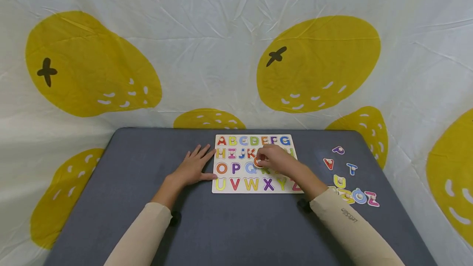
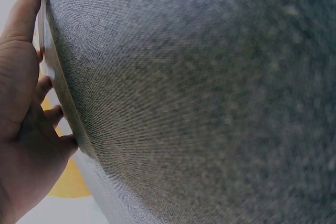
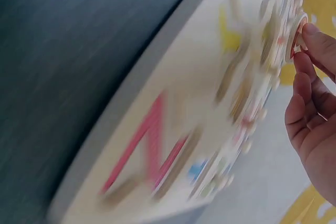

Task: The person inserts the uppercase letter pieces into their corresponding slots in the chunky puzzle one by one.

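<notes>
A wooden alphabet puzzle board [image 1: 242, 177] lies on the dark table. My right hand [image 1: 275, 159] is over its middle, thumb and fingers pinching a round orange letter piece [image 1: 256, 162] near the Q and K shapes. In the right wrist view the same letter piece [image 3: 295, 39] stands on edge above the board, held by its knob. My left hand [image 1: 192, 166] lies with spread fingers on the table at the board's left side, thumb and index fingertips right at the edge. Knobbed pieces fill slots in the upper rows; the O, P and bottom-row shapes show no knobs.
Loose letter pieces lie right of the board: a purple one [image 1: 338, 150], a red one [image 1: 328, 163], a blue T [image 1: 352, 169], and a cluster with a yellow U [image 1: 339, 181], a blue round letter [image 1: 359, 196] and a pink one [image 1: 371, 198]. A patterned curtain [image 1: 207, 52] hangs behind the table.
</notes>
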`<state>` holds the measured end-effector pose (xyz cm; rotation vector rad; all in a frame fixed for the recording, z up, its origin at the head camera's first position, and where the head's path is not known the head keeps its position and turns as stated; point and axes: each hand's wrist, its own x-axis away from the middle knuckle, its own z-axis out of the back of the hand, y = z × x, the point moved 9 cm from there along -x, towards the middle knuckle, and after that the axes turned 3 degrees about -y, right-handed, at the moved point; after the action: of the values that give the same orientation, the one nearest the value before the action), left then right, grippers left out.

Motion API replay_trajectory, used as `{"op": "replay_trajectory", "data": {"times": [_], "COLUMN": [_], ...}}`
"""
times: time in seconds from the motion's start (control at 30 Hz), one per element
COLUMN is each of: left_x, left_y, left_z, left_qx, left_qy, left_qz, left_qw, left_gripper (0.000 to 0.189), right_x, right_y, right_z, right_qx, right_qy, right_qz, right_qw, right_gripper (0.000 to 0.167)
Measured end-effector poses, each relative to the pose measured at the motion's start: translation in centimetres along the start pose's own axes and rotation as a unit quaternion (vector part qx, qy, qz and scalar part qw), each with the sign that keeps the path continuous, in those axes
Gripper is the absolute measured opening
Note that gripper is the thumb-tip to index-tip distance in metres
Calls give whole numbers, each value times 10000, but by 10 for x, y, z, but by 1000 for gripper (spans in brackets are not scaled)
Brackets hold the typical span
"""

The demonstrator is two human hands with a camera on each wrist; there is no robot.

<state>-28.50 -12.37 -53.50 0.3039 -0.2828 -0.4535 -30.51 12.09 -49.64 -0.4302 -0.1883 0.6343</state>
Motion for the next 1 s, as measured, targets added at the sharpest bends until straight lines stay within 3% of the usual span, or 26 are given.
{"op": "replay_trajectory", "data": {"times": [0.43,1.0], "left_x": [-1,-2], "left_y": [-2,-4], "left_z": [-2,-2], "left_qx": [27,-18], "left_qy": [9,-2], "left_qz": [-52,-18], "left_qw": [10000,10000], "left_gripper": [99,97], "right_x": [-44,-68], "right_y": [-43,-69], "right_z": [-29,-50], "right_qx": [120,384], "right_qy": [-378,-519], "right_qz": [161,-52], "right_qw": [9991,9979], "right_gripper": [16,28]}}
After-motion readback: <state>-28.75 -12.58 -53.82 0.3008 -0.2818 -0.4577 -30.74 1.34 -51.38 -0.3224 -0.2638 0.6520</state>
